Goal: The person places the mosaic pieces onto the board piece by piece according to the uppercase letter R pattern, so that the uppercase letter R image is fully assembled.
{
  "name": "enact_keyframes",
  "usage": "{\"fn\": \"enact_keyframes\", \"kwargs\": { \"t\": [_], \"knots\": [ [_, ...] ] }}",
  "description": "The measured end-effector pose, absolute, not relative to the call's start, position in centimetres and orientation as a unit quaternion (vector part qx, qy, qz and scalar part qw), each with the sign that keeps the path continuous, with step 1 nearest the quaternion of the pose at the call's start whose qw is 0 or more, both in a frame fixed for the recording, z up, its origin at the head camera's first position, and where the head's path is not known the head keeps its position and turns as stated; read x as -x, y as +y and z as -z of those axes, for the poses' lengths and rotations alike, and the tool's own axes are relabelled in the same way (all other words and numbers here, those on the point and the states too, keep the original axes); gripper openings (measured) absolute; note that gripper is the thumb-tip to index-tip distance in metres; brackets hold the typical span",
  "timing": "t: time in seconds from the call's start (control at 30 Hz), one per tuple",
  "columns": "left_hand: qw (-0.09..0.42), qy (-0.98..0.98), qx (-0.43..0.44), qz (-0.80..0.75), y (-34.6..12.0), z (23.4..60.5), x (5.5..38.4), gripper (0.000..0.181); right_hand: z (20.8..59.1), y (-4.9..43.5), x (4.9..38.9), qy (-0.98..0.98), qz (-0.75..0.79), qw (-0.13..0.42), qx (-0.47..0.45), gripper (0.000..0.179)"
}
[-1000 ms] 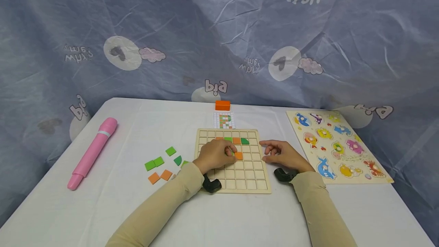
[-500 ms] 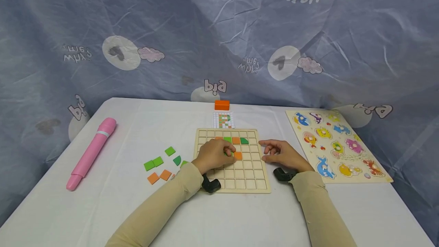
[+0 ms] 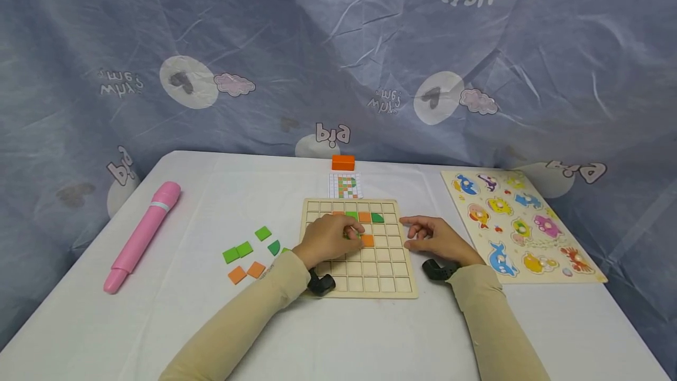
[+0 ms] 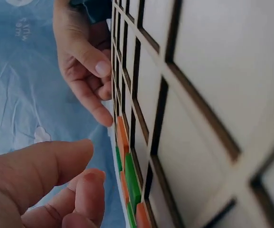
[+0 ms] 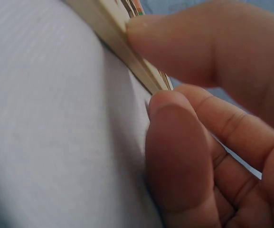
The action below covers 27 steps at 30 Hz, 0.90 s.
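My left hand (image 3: pixel 329 238) is over the wooden grid board (image 3: pixel 381 284), its thumb and fingertips close to the set-in tiles. In the left wrist view, thumb and fingers are apart with nothing between them, beside a green square tile (image 4: pixel 133 180) and an orange square tile (image 4: pixel 122 135). By the fingertips in the head view, an orange tile (image 3: pixel 367 241) lies in its cell. Farther up, a row holds orange and green squares and a green quarter-circle tile (image 3: pixel 378 217). My right hand (image 3: pixel 436 237) rests at the board's right edge, thumb and fingertips against it.
Loose green tiles (image 3: pixel 262 233) and orange tiles (image 3: pixel 237 275) lie left of the board, some hidden behind the left sleeve. Behind the board are a pattern card (image 3: pixel 345 186) and an orange block (image 3: pixel 343 163). A pink tube (image 3: pixel 143 237) lies left, an animal puzzle (image 3: pixel 518 228) right.
My left wrist and forearm have shifted slightly left and back, the fingertips staying near the same orange tile. My right hand has not moved.
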<state>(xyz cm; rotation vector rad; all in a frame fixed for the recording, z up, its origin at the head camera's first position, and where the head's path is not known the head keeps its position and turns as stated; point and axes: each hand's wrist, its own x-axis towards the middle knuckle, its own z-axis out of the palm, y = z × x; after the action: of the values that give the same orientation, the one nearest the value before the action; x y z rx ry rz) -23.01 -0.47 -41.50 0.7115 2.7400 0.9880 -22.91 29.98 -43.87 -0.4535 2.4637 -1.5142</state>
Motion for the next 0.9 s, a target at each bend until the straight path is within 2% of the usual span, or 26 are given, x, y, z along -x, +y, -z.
{"fn": "enact_keyframes", "kwargs": {
  "t": [0.2, 0.43, 0.9],
  "knots": [
    [0.064, 0.903, -0.242, -0.349, -2.1, 40.6, 22.4, 0.018, 44.0, 30.1, 22.9, 0.837, 0.515, 0.106, 0.155, 0.058],
    [0.059, 0.866, -0.272, -0.415, -6.1, 40.6, 22.3, 0.025, 44.0, 30.1, 23.1, 0.837, 0.513, 0.109, 0.154, 0.058],
    [0.041, 0.865, -0.209, -0.455, -15.8, 40.9, 23.7, 0.033, 43.8, 30.0, 22.9, 0.837, 0.514, 0.112, 0.15, 0.059]
  ]
}}
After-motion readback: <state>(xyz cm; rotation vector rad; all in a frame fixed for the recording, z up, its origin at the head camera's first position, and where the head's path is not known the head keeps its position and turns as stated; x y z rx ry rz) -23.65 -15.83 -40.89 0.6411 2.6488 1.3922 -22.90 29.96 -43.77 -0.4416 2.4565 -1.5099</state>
